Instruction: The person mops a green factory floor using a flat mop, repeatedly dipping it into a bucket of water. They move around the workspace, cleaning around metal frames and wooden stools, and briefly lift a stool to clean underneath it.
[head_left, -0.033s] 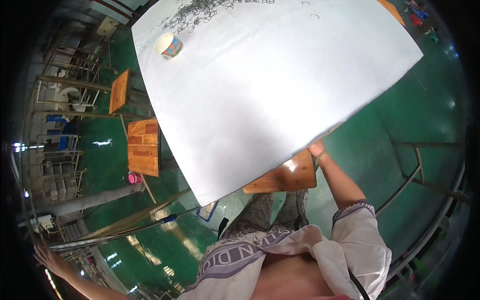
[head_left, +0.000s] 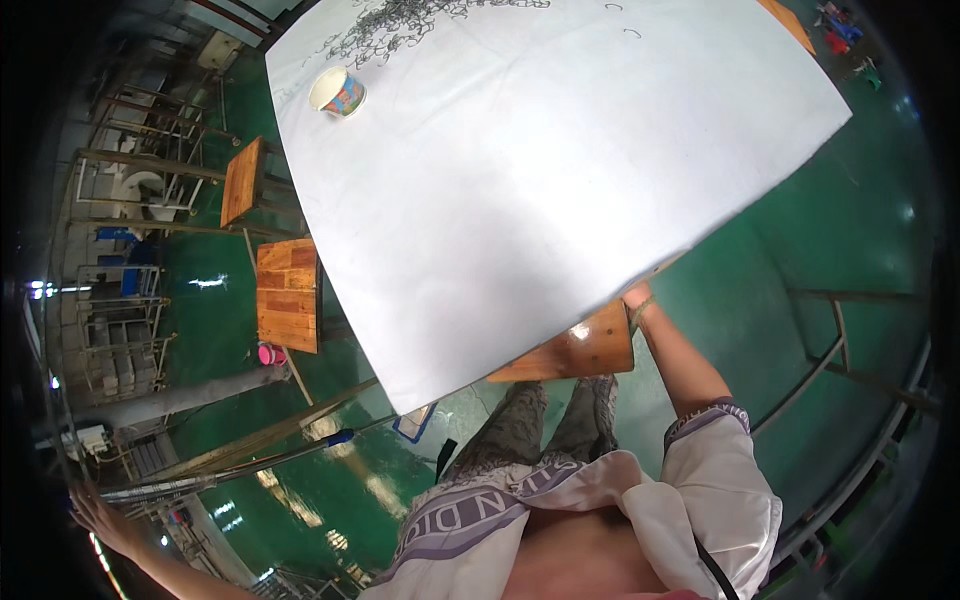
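Note:
A white-covered table [head_left: 560,190] spreads out in front of me. At its near edge, my right hand [head_left: 637,294] reaches to the sheet's rim, beside the corner of a wooden stool [head_left: 585,340] that sits partly under the table. The fingers of that hand are hidden behind the edge, so its grip cannot be seen. My left hand [head_left: 103,522] is stretched far out to the lower left, fingers extended and apart, near the end of a long metal pole [head_left: 215,480]. On the table stand a paper cup [head_left: 344,93] and a heap of thin dark rings or loops [head_left: 400,28].
Wooden stools [head_left: 286,295] line the left side, with a pink bucket [head_left: 270,354] beside them. Metal racks [head_left: 130,310] stand farther left. A metal frame [head_left: 838,330] is on the right. The floor [head_left: 800,230] is shiny green.
The view has shifted very slightly. Both hands and the things on the table keep their places.

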